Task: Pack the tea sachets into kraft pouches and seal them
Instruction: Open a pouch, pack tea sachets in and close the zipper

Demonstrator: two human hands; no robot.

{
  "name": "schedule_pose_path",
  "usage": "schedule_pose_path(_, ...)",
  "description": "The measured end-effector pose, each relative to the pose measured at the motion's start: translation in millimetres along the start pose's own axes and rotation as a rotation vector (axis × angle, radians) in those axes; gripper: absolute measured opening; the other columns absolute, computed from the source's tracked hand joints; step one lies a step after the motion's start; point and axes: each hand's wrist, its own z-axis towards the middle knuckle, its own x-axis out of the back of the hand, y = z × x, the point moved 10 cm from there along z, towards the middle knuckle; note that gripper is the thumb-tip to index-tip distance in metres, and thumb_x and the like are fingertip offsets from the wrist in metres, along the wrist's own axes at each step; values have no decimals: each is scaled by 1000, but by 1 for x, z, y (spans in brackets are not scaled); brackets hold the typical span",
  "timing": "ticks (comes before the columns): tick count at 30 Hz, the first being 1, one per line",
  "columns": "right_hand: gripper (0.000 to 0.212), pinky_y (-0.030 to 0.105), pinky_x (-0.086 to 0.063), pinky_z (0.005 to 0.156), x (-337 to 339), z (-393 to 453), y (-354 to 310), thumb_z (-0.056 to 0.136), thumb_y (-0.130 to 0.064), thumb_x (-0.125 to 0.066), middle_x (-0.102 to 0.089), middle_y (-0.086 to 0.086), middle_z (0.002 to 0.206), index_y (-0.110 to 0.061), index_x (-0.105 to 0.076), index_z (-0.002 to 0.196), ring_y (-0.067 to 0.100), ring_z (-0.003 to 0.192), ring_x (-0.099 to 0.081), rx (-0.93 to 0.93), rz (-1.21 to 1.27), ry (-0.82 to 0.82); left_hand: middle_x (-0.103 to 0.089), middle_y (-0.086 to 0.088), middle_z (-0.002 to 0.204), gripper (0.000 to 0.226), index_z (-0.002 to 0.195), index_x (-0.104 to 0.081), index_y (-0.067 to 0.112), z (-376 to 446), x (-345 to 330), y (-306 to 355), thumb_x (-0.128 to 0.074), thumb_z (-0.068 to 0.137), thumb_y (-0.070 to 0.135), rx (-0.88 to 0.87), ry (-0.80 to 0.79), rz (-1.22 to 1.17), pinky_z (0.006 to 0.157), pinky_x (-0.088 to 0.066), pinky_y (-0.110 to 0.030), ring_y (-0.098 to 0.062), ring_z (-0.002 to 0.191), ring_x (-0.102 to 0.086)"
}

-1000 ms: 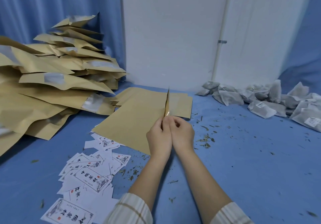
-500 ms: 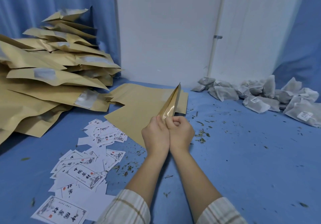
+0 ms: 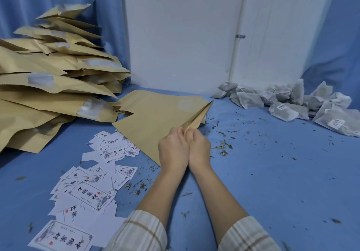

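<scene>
Both hands met at the middle of the blue table, knuckles side by side. The left hand and the right hand each pinched the near end of one kraft pouch, fingers curled round its edges. The pouch pointed away from the person and up to the right, its walls apparently drawn a little apart at the mouth, though the view was too soft to be sure.

Under it lay a flat stack of empty pouches spread on the table. To the left rose a tall, loose heap of filled pouches, several showing clear windows. Printed paper labels were scattered in front of that heap, near the left forearm. The tea sachets sat in a pile at the far right, well apart from the hands, against a white wall panel. Bits of loose tea leaf dotted the table just beside the right hand. Plaid sleeves covered both forearms near the bottom edge.
</scene>
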Motion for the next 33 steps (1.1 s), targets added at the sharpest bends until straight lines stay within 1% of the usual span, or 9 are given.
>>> schedule_pose_path(8,41,19,-32,49,5,-11,6,98,-16,-32,-35,-2,56,-15,-28,58,5,51,-30,-67,-101,199,-63,-28,81,30,86,-60,-10,1,29,-26,-42,98,9,264,290,-76,57,-16,-25,-35,72,-54)
schedule_pose_path(15,23,10,-35,51,24,-4,-21,90,-24,-54,-46,-8,58,-18,-40,74,3,51,-42,153,-20,245,-63,-26,71,34,91,-62,-5,2,20,21,-41,99,21,-78,192,3,57,-22,-30,-40,66,-58)
schedule_pose_path(17,18,14,-33,50,32,-3,-33,87,-24,-56,-46,-8,67,-20,-40,84,4,55,-42,233,-126,254,-62,-24,65,48,85,-63,-5,-2,20,42,-33,95,31,-204,176,51,53,-31,-33,-37,56,-58)
schedule_pose_path(19,10,20,-34,56,38,3,-37,82,-29,-56,-46,-11,79,-23,-48,83,5,65,-45,229,-152,226,-61,-21,62,38,81,-63,-5,-4,13,54,-41,94,22,-277,104,113,49,-34,-31,-35,51,-58)
schedule_pose_path(22,12,27,-30,78,36,3,-65,80,-18,-50,-54,-12,90,-17,-61,78,12,90,-44,422,-260,109,-60,-18,56,7,74,-63,-6,-3,8,63,-68,77,-3,-318,42,256,42,-32,-25,-31,42,-57)
schedule_pose_path(26,17,19,-17,64,16,1,-85,85,-4,-49,-60,8,81,-4,-64,78,20,79,-47,693,-761,-141,-48,-8,38,30,53,-56,0,-11,16,86,-81,44,-15,-425,108,362,39,-16,-13,-21,24,-40)
schedule_pose_path(29,15,23,-24,66,9,11,-65,87,-7,-46,-62,11,90,-3,-61,87,20,76,-49,580,-1075,-328,-47,-6,36,34,52,-56,3,-17,16,96,-81,36,-14,-436,94,398,40,-14,-13,-22,24,-40)
schedule_pose_path(31,13,26,-32,69,9,21,-48,90,-7,-46,-61,11,94,-3,-58,89,25,90,-55,389,-1131,-446,-47,-3,37,36,52,-57,6,-26,14,110,-81,30,-10,-475,85,461,36,-14,-14,-21,24,-41)
schedule_pose_path(33,24,24,-33,73,12,27,-37,94,-8,-43,-51,6,84,-8,-45,70,25,95,-50,189,-1069,-502,-47,-2,38,36,52,-57,8,-31,11,122,-82,31,-6,-503,94,487,31,-16,-16,-18,26,-41)
